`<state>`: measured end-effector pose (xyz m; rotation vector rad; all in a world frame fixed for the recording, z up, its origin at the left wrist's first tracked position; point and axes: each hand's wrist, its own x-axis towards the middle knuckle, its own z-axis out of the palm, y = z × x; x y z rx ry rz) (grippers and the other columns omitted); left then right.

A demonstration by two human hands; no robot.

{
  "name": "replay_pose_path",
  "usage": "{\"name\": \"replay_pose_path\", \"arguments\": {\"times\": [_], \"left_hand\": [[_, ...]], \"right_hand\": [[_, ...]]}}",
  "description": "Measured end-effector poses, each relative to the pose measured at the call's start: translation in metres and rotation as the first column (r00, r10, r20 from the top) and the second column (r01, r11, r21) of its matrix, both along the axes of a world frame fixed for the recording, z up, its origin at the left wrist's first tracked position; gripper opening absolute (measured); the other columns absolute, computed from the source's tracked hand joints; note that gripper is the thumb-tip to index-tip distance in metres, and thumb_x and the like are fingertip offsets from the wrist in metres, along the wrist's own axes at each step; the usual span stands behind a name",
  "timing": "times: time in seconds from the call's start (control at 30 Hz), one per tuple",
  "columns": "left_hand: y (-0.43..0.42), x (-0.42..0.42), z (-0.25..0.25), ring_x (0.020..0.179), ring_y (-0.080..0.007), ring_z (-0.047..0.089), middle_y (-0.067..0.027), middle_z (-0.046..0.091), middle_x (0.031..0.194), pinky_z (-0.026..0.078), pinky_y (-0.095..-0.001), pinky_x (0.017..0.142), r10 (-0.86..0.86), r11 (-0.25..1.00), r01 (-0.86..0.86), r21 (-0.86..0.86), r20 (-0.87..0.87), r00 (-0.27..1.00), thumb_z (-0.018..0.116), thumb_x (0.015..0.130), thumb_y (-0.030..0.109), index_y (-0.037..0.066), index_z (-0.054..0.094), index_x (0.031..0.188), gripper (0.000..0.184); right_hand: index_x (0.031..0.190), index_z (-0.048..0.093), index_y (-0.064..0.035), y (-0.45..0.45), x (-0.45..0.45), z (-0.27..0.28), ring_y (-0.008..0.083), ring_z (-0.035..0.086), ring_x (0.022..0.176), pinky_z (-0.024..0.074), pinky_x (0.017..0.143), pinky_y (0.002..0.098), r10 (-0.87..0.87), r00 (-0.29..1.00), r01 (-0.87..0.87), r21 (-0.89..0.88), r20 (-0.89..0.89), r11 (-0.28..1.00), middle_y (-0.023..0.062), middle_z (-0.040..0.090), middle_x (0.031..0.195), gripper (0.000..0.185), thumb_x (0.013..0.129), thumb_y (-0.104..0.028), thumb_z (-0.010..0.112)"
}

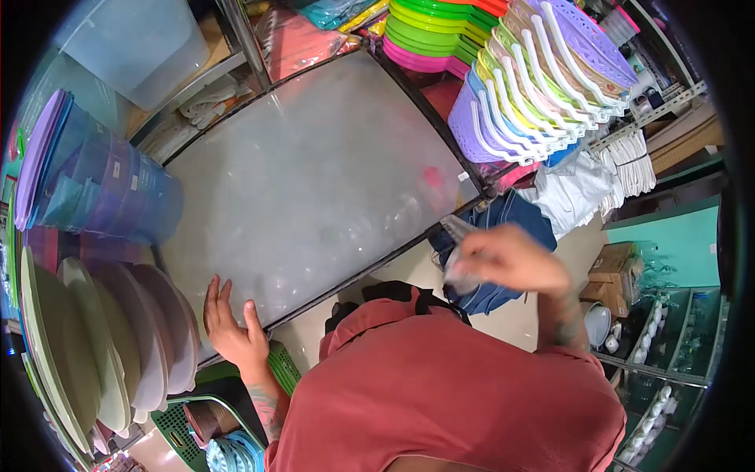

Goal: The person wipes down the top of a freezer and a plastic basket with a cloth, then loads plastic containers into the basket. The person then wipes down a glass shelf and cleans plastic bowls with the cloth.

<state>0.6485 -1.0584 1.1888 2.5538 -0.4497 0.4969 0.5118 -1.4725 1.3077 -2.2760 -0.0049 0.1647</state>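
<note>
A large grey translucent sheet (299, 173) lies over a dark-framed table or rack. At its lower left edge, my left hand (234, 326) rests with fingers spread and holds nothing. My right hand (503, 258) is off the sheet's lower right corner, blurred by motion, its fingers closed round a clear, shiny object (462, 275) that looks like thin plastic. What that object is cannot be made out. A pinkish spot (433, 177) shows through the sheet near its right corner.
Nested baskets with white handles (535, 86) and green trays (425, 35) stand beyond the sheet. Blue bins (118, 185) and large lids (118, 330) line the left. A dark blue bag (519, 224) lies right. Shelves (676, 370) stand far right.
</note>
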Motion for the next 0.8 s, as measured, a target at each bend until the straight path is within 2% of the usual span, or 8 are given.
{"name": "replay_pose_path", "arguments": {"times": [0.17,0.23,0.43,0.57,0.63,0.73,0.77,0.8], "left_hand": [[-0.004,0.002,0.004,0.127,-0.0399,0.059,-0.0166,0.062,0.142,0.045,-0.0498,0.106,0.005,1.000,-0.005,0.028,0.003,1.000,0.057,0.100,0.045,0.001,0.068,0.125,0.051],[-0.003,0.001,0.004,0.127,-0.0398,0.059,-0.0165,0.062,0.142,0.045,-0.0496,0.106,0.012,0.999,-0.012,0.039,-0.002,1.000,0.058,0.099,0.045,0.002,0.068,0.125,0.051],[-0.004,0.002,0.006,0.127,-0.0398,0.059,-0.0161,0.062,0.141,0.046,-0.0486,0.106,0.014,0.999,-0.015,0.041,0.011,1.000,0.060,0.099,0.039,0.002,0.068,0.124,0.045],[0.000,-0.004,0.001,0.119,-0.0380,0.063,-0.0188,0.065,0.132,0.050,-0.0453,0.099,-0.062,0.984,0.056,-0.171,-0.025,0.998,0.070,0.092,0.032,0.003,0.070,0.118,0.040],[-0.006,-0.014,0.006,0.112,-0.0354,0.066,-0.0184,0.069,0.121,0.052,-0.0427,0.093,-0.285,0.900,0.238,-0.364,-0.079,0.955,0.074,0.090,0.023,0.003,0.071,0.113,0.031],[-0.059,-0.030,0.042,0.091,-0.0276,0.070,-0.0153,0.072,0.098,0.055,-0.0374,0.082,-0.853,0.497,0.524,-0.692,-0.280,0.440,0.071,0.093,0.011,0.001,0.073,0.096,0.011],[-0.077,-0.029,0.022,0.096,-0.0240,0.070,-0.0152,0.072,0.103,0.054,-0.0342,0.083,-0.909,0.416,0.454,-0.788,-0.341,0.242,0.069,0.097,0.015,0.001,0.074,0.102,0.015],[-0.096,-0.033,0.017,0.109,-0.0220,0.067,-0.0140,0.071,0.115,0.053,-0.0341,0.092,-0.804,0.586,0.125,-0.801,-0.593,-0.029,0.066,0.101,0.019,0.000,0.070,0.119,0.026]], "right_hand": [[0.094,0.070,-0.0031,-0.016,0.028,0.016,0.0018,0.043,0.077,0.0378,0.067,0.0247,-0.565,0.822,0.495,0.395,0.077,0.774,-0.0095,0.053,0.082,0.026,0.106,-0.025,0.063],[0.095,0.070,-0.0030,0.002,0.062,0.010,0.0021,0.043,0.079,0.0373,0.071,0.0232,-0.762,0.637,0.522,0.661,0.117,0.538,-0.0101,0.054,0.084,0.026,0.105,-0.026,0.064],[0.119,0.069,0.0023,0.002,0.106,-0.006,0.0090,0.063,0.095,0.0482,0.090,0.0268,-0.959,0.283,0.439,0.888,0.007,0.136,0.0038,0.071,0.104,0.034,0.104,-0.028,0.067],[0.126,0.065,0.0016,0.001,0.074,-0.008,0.0185,0.065,0.108,0.0505,0.097,0.0351,-0.889,0.389,0.347,0.855,0.242,0.385,0.0087,0.070,0.118,0.040,0.106,-0.033,0.061],[0.111,0.067,-0.0014,-0.003,0.067,-0.016,0.0125,0.060,0.094,0.0477,0.086,0.0291,-0.833,0.447,0.327,0.808,0.325,0.491,0.0033,0.067,0.103,0.031,0.107,-0.031,0.060],[0.093,0.067,-0.0040,-0.004,0.060,-0.021,0.0043,0.045,0.080,0.0366,0.074,0.0208,-0.780,0.482,0.374,0.711,0.400,0.596,-0.0039,0.058,0.090,0.031,0.109,-0.029,0.058],[0.096,0.066,-0.0037,-0.004,0.055,-0.022,0.0069,0.049,0.085,0.0399,0.079,0.0238,-0.779,0.474,0.383,0.700,0.411,0.603,-0.0013,0.061,0.094,0.031,0.109,-0.031,0.058],[0.098,0.066,-0.0033,-0.005,0.050,-0.024,0.0095,0.054,0.090,0.0433,0.083,0.0268,-0.776,0.471,0.391,0.689,0.421,0.611,0.0013,0.063,0.098,0.032,0.108,-0.033,0.058]]}}
